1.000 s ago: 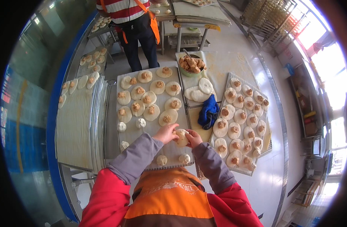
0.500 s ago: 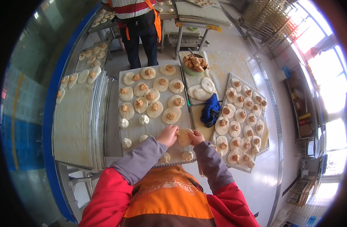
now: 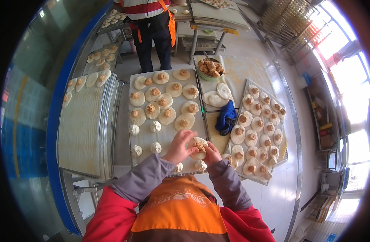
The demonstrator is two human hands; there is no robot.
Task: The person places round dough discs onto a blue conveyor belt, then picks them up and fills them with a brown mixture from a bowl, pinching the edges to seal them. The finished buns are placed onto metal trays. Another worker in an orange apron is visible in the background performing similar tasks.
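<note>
Between my hands a round dough wrapper (image 3: 198, 156) is held up over the near part of a lined tray (image 3: 168, 133), a lump of brown filling (image 3: 200, 146) on its middle. My right hand (image 3: 211, 154) grips the wrapper's right edge. On its left side is my left hand (image 3: 180, 146), fingers apart and slightly blurred, its thumb at the filling. Flat wrappers topped with filling (image 3: 185, 121) lie in rows on the tray's far part. Several pleated closed buns (image 3: 156, 147) sit nearer, some close to my wrists.
To the right stands a second tray (image 3: 249, 82) of filled wrappers. A green bowl of filling (image 3: 209, 68), bare dough rounds (image 3: 218, 97) and a blue cloth (image 3: 226, 117) lie between. Stacked trays (image 3: 82, 133) are at left. Another person (image 3: 152, 36) stands beyond the far edge.
The lump of filling now sits on the middle of the held wrapper; before, it was at my left fingers beside it. My left fingers have spread and come away from the filling.
</note>
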